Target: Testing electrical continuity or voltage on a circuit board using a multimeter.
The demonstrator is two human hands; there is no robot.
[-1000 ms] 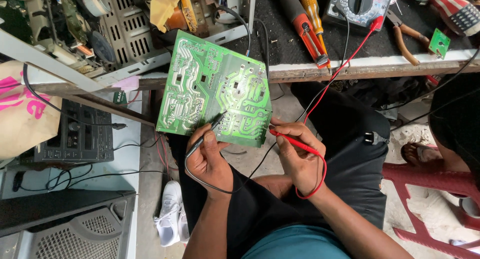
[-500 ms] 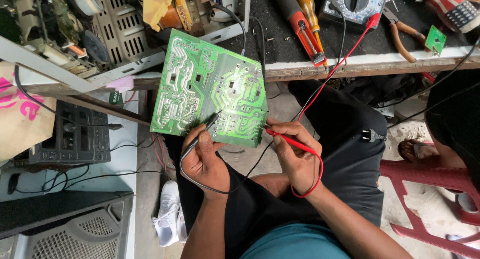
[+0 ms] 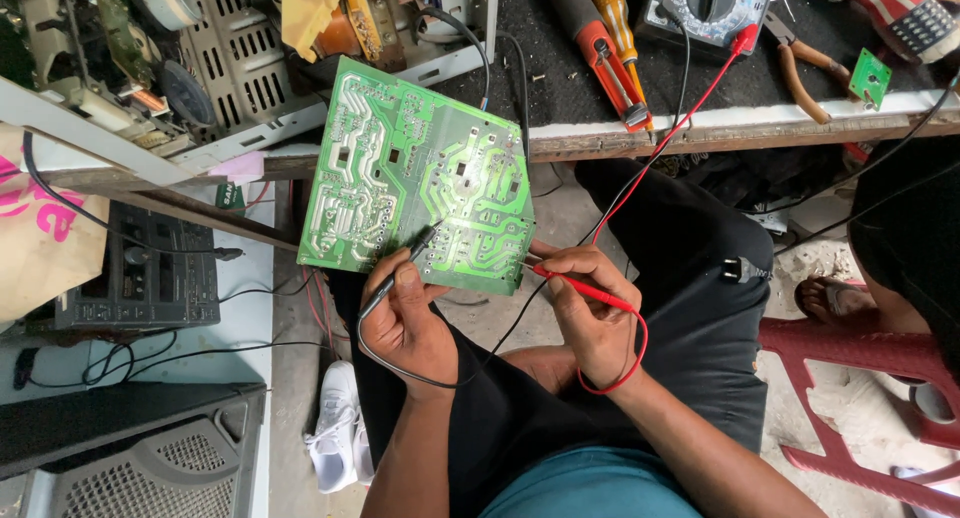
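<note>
Tilted slightly further since before, the glossy green circuit board [image 3: 420, 178] is propped against the table [image 3: 720, 133]; left hand [image 3: 415, 318] fingers grip a black probe [image 3: 400, 273], right hand [image 3: 590, 313] fingers pinch a red probe [image 3: 580, 286].

arms: bare | shirt: teal | trousers: black | footwear: not visible

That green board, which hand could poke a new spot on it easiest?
Probably the left hand: its black probe already rests on the green board, over the shiny tracks. The right hand keeps the red probe at the board's lower right edge.
</note>
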